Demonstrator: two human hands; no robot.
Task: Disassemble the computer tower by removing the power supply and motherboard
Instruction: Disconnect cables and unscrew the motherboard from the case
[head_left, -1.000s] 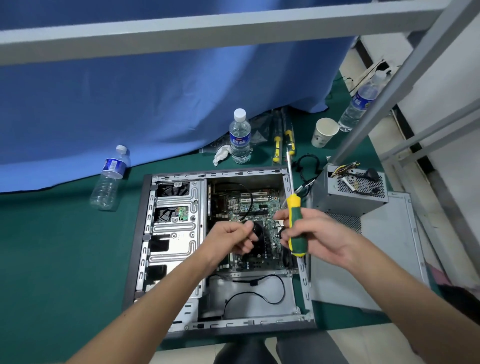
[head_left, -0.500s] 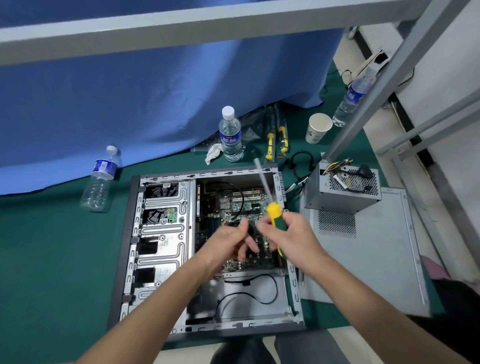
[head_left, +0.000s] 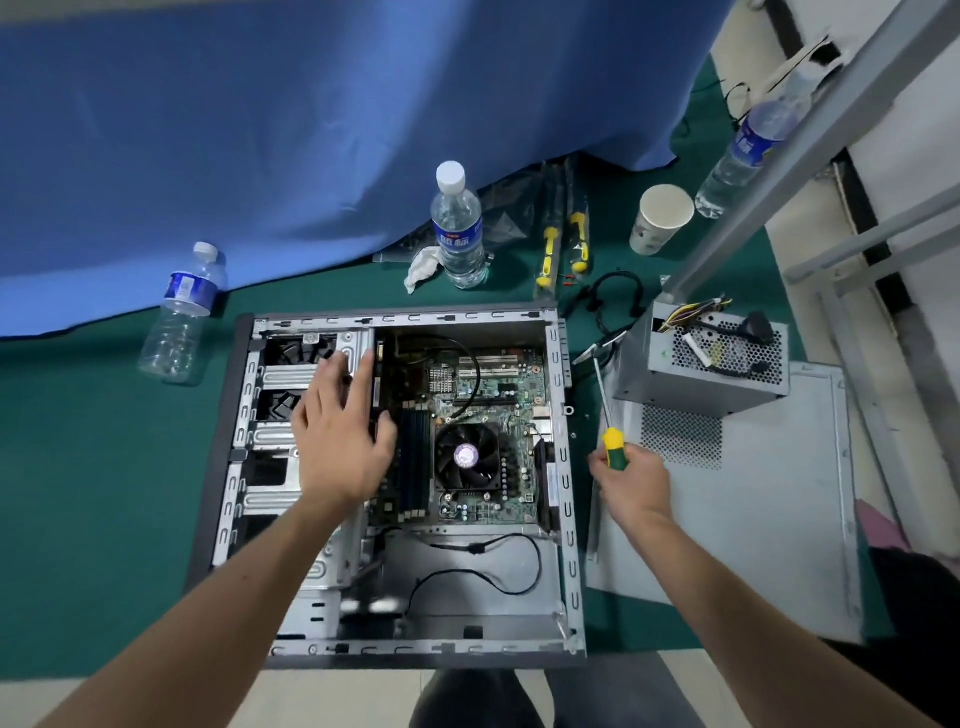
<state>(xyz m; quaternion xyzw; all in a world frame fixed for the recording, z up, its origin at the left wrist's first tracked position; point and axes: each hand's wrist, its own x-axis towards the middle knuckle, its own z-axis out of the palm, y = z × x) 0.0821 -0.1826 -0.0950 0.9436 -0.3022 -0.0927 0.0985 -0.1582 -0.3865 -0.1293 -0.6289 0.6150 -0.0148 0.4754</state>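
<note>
Tower case (head_left: 400, 652) — lying on its side on green matting, side panel off, interior open to view.

Item 1, motherboard (head_left: 485, 410): still seated in the far-right part of the chassis. Green board, black fan-topped cooler (head_left: 466, 457) near its centre, blue memory slots at its left edge, pale expansion slots at the far end, a black cable looping over it.

Item 2, power supply (head_left: 696, 374): already out, standing just right of the case on the detached side panel (head_left: 753, 519), grey box with perforated top and a bundle of coloured leads spilling from it.

Item 3, left hand (head_left: 340, 441): fingers spread and straight, gripping nothing, over the drive cage (head_left: 275, 379) beside the board's left edge (contact cannot be confirmed).

Item 4, right hand (head_left: 631, 480): curled round the green-and-yellow screwdriver (head_left: 608, 415), held right of the case, shaft pointing to the far side.

Handling note — the step in hand looks to be freeing the board. Advisable: unplug the looping cable first, seat the tip squarely in each mounting screw before turning, steady the chassis with the free palm, and lift the board by its edges, not by the cooler.
</note>
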